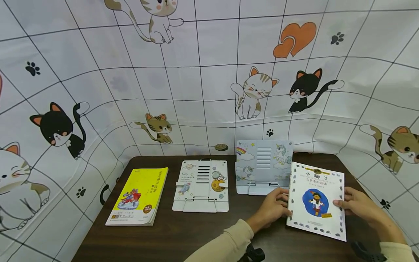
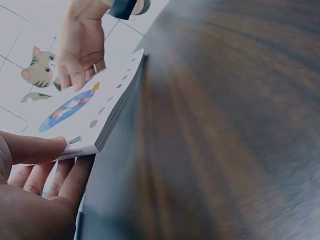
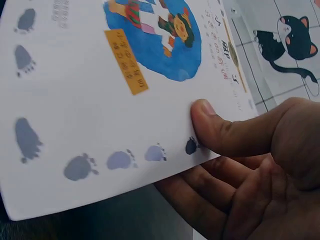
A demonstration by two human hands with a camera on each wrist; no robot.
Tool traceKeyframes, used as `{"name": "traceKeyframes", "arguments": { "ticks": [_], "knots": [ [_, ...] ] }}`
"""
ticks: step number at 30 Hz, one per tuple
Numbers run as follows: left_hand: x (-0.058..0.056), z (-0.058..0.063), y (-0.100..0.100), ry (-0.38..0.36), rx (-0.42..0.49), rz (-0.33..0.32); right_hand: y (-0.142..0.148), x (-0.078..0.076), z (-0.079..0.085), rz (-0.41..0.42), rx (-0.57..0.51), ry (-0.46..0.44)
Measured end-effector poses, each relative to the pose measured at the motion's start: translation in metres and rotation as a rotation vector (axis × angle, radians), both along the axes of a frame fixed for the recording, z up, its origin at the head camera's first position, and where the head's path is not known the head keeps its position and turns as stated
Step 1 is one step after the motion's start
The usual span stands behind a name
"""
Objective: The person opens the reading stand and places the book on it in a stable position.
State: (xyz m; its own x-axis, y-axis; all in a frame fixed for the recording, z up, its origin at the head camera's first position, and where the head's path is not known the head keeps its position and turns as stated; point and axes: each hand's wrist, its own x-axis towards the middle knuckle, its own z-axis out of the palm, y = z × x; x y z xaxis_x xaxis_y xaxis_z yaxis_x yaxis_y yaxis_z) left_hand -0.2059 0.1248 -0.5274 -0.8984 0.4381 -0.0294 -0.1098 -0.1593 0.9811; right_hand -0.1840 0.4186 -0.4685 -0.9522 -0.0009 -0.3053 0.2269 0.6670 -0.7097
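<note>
Both hands hold a white book (image 1: 316, 202) with a blue oval picture and a border of small footprints on its cover. The left hand (image 1: 273, 206) grips its left edge, by the spine, thumb on the cover and fingers beneath in the left wrist view. At the opposite edge the right hand (image 1: 360, 205) pinches the book, thumb on top and fingers under it, as the right wrist view shows. The book is raised and tilted, cover up. Behind its upper left corner stands a pale blue unicorn book stand (image 1: 264, 163), partly covered by the book.
On the dark wooden table (image 1: 196, 236), a white space-patterned book stand (image 1: 201, 185) lies left of the unicorn one. Farther left is a yellow book (image 1: 137, 196). A cat-print cloth (image 1: 209, 83) hangs behind the table and along its sides.
</note>
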Motion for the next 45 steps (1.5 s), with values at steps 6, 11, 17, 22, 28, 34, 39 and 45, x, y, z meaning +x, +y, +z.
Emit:
{"name": "traceKeyframes", "arguments": {
  "ticks": [6,11,17,22,28,34,39,45],
  "knots": [
    [-0.007,0.023,-0.008,0.059,-0.155,0.016,-0.012,-0.004,0.006,-0.015,0.011,0.131],
    [-0.02,0.027,-0.016,0.087,-0.18,0.042,-0.022,-0.006,0.012,-0.03,-0.002,0.204],
    [-0.034,0.034,-0.033,0.115,-0.108,0.039,-0.038,-0.008,0.026,-0.054,0.021,0.289],
    [-0.045,0.046,-0.048,0.17,-0.065,0.028,-0.052,-0.01,0.039,-0.073,0.02,0.356],
    [-0.055,0.063,-0.066,0.224,-0.049,0.054,-0.065,-0.018,0.052,-0.091,-0.022,0.385],
    [-0.062,0.075,-0.08,0.258,-0.088,0.101,-0.075,-0.028,0.061,-0.058,-0.083,0.437],
    [-0.068,0.081,-0.091,0.267,-0.095,0.137,-0.084,-0.037,0.069,-0.019,-0.149,0.473],
    [-0.075,0.088,-0.105,0.321,-0.101,0.174,-0.097,-0.049,0.077,-0.035,-0.194,0.521]
  ]
}}
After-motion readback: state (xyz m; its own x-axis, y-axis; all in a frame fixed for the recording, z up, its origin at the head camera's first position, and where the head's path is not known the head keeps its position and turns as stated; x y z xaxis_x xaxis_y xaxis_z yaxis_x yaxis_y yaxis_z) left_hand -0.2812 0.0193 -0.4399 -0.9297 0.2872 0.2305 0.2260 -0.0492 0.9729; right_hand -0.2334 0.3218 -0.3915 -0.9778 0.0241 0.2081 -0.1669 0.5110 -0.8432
